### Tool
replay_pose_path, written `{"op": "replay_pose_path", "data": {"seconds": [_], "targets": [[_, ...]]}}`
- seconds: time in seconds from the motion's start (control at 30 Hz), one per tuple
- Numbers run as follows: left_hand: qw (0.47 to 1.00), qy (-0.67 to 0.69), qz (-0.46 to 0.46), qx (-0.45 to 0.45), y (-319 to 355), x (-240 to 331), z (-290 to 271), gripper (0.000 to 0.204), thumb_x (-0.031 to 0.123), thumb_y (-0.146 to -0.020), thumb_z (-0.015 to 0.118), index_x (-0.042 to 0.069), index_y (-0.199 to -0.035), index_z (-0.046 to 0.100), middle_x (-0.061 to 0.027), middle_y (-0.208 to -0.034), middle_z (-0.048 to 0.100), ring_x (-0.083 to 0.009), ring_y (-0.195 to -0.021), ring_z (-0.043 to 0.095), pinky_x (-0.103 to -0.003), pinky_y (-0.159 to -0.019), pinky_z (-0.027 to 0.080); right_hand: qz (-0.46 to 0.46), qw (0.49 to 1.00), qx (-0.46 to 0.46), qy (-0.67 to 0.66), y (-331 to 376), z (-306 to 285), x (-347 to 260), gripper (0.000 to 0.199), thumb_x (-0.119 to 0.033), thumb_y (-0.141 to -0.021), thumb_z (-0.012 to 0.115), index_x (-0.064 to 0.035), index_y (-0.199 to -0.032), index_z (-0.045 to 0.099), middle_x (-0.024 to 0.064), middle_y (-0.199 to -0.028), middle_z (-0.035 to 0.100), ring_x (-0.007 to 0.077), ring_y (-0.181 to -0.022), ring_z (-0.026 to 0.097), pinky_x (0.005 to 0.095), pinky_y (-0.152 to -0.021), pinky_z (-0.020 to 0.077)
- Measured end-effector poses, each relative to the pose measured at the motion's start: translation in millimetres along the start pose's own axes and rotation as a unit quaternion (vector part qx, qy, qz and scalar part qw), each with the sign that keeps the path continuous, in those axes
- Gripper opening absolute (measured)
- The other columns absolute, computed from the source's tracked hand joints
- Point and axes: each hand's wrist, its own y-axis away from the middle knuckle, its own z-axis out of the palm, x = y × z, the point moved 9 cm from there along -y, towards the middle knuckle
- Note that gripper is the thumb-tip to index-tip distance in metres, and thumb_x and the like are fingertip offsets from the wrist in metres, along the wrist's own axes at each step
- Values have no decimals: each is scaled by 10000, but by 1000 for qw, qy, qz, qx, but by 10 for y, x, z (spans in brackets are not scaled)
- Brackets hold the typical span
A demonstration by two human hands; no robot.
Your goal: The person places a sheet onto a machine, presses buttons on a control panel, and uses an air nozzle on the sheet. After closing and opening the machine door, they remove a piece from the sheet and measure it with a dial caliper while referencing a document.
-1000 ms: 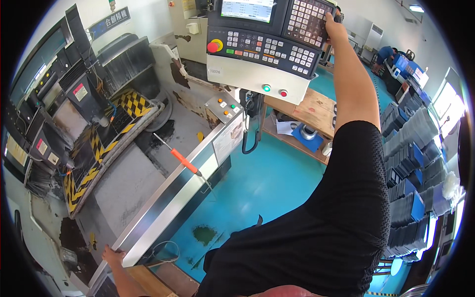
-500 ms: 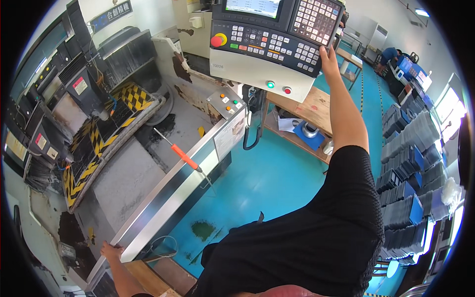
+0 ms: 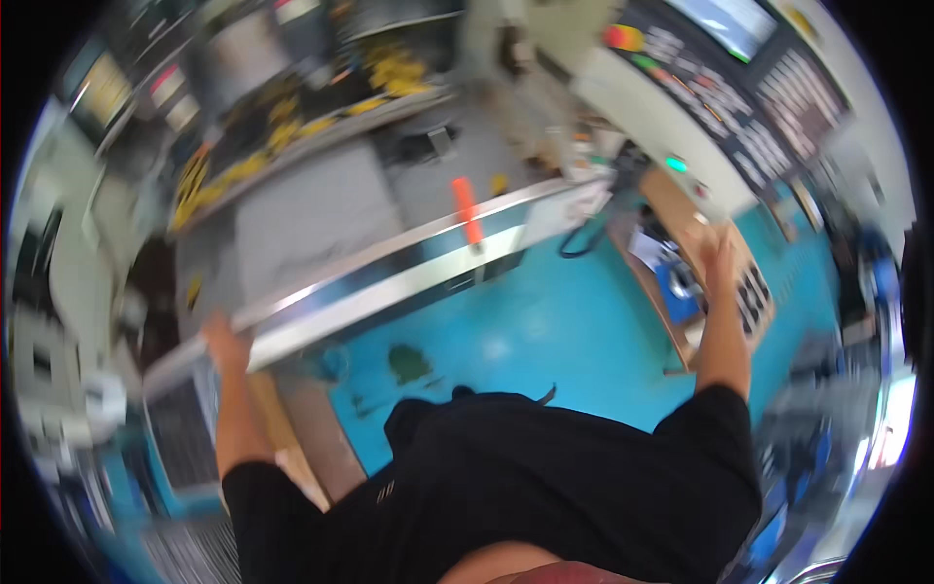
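Stretching forward, the left hand [image 3: 229, 346] touches the rail [image 3: 362, 268].

Smooth, shiny metal rail [image 3: 399, 293]; glossy floor [image 3: 525, 336]; matt black cloth shirt [image 3: 545, 467]; wooden table [image 3: 671, 201].

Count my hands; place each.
2: the left hand near the left end of the metal rail, the right hand below the control panel. Neither is hidden.
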Motion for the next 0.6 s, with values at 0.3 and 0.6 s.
{"op": "replay_pose_path", "data": {"seconds": [0.3, 0.6], "targets": [[712, 432, -93, -546, 4007, 1032, 1728, 424, 331, -1019, 554, 23, -1302, 619, -194, -1308, 618, -303, -1235, 561, -415, -1068, 434, -90, 608, -394, 684, 2749, 2, 5072, 336, -317, -990, 524, -58, -1139, 676, 188, -996, 697, 328, -928, 654, 466, -854, 530], [727, 209, -111, -645, 5020, -191, 2332, 537, 527, -914, 646, 83, -1215, 675, -201, -1248, 659, -339, -1185, 609, -480, -951, 492, -374, 738, -333, 453, 2295, 2925, 1674, 679, -365, -935, 675, 25, -1443, 448, 290, -1431, 495, 462, -1316, 472, 497, -1104, 383]]}}
